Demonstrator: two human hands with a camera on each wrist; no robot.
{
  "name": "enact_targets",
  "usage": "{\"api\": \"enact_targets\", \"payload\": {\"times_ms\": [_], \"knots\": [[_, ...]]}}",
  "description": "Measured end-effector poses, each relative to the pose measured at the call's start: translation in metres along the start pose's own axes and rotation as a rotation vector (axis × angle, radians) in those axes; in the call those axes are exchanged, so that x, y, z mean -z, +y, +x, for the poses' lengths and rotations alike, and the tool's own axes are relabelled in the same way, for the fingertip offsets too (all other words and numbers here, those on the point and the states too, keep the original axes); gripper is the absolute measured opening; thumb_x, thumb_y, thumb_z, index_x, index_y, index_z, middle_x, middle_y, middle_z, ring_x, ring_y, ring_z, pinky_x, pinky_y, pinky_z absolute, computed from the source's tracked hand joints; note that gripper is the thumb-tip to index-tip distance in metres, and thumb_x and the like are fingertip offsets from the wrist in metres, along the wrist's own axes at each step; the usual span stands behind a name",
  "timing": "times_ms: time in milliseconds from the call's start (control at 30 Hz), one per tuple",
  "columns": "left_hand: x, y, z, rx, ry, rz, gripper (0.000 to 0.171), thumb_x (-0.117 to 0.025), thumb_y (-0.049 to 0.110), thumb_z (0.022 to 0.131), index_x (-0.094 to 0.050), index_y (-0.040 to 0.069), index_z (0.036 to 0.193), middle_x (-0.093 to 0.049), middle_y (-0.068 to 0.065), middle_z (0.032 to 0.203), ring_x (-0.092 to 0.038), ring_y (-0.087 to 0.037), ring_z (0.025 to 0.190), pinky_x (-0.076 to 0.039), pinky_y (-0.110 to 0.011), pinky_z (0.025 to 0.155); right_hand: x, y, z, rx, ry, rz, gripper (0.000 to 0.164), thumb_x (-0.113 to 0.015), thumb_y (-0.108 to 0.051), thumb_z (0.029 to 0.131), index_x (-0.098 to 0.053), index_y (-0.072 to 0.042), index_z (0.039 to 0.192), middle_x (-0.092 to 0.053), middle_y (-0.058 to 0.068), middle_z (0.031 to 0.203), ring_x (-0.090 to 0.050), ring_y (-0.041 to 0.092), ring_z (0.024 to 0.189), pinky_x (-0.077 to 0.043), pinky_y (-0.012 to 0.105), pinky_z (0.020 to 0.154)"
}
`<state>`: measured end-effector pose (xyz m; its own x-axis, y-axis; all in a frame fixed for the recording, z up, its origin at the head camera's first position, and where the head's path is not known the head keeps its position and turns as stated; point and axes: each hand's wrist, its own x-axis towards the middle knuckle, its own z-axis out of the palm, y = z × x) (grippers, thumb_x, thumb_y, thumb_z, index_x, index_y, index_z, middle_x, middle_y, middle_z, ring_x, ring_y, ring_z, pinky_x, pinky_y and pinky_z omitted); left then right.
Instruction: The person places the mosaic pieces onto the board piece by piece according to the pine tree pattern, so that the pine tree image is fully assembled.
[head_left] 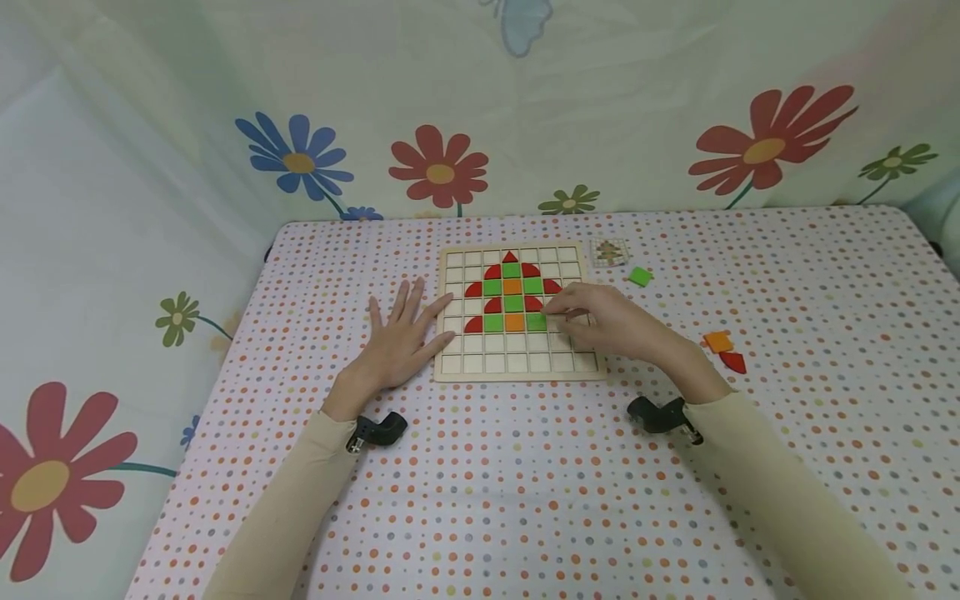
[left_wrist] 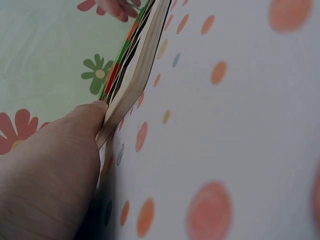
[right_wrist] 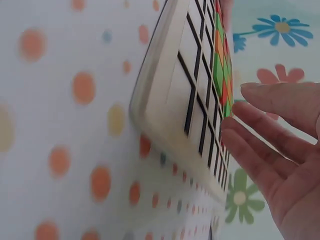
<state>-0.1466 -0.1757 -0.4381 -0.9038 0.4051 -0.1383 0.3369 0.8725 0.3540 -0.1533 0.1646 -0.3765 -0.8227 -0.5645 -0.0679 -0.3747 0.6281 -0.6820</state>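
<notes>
A square wooden grid board [head_left: 517,367] lies on the table, with red, green and orange tiles set in a tree shape. My left hand [head_left: 399,343] rests spread at the board's left side, its thumb [left_wrist: 92,112] and forefinger touching the edge. Over the right part of the board, my right hand [head_left: 607,321] reaches with its fingertips at a green tile [head_left: 536,322] in the tree's lowest row. In the right wrist view the thumb [right_wrist: 270,97] and fingers [right_wrist: 260,145] stand slightly apart, with no piece visible between them. Their contact with the tile is partly hidden.
A small picture card [head_left: 609,252] with a tree pattern lies by the board's upper right corner. Near it is a loose green tile [head_left: 641,276] with red showing at its edges. Farther right lie an orange tile [head_left: 717,342] and a red piece [head_left: 733,362].
</notes>
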Motion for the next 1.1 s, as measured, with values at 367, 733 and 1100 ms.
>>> {"api": "enact_targets", "payload": {"times_ms": [367,733,1100], "knots": [[-0.002,0.002,0.005,-0.006,-0.005,0.005,0.069,-0.042,0.054,0.109,-0.021,0.027,0.169,0.009,-0.014,0.175,0.016,-0.033,0.16,0.018,-0.073,0.115,0.032,0.035,-0.071,-0.224,0.143,-0.091,0.032,-0.076,-0.002,0.095,-0.071,0.002,0.126,-0.056,0.027,0.132,-0.055,0.045,0.12,-0.05,0.062,0.094],[-0.003,0.004,0.004,-0.012,0.007,-0.01,0.069,-0.043,0.053,0.109,-0.022,0.025,0.169,0.007,-0.016,0.175,0.014,-0.035,0.16,0.018,-0.073,0.115,0.074,0.077,-0.127,-0.53,0.003,-0.144,0.073,-0.081,-0.01,0.088,-0.04,0.017,0.141,-0.045,0.043,0.127,-0.049,0.059,0.114,-0.048,0.068,0.087],[-0.001,0.002,0.002,0.003,-0.001,-0.002,0.069,-0.042,0.054,0.109,-0.021,0.027,0.169,0.008,-0.015,0.175,0.017,-0.033,0.16,0.019,-0.073,0.115,0.068,0.085,-0.133,-0.552,0.058,-0.144,0.04,-0.083,-0.005,0.086,-0.061,0.014,0.114,-0.065,0.02,0.095,-0.061,0.039,0.091,-0.048,0.051,0.078]]}}
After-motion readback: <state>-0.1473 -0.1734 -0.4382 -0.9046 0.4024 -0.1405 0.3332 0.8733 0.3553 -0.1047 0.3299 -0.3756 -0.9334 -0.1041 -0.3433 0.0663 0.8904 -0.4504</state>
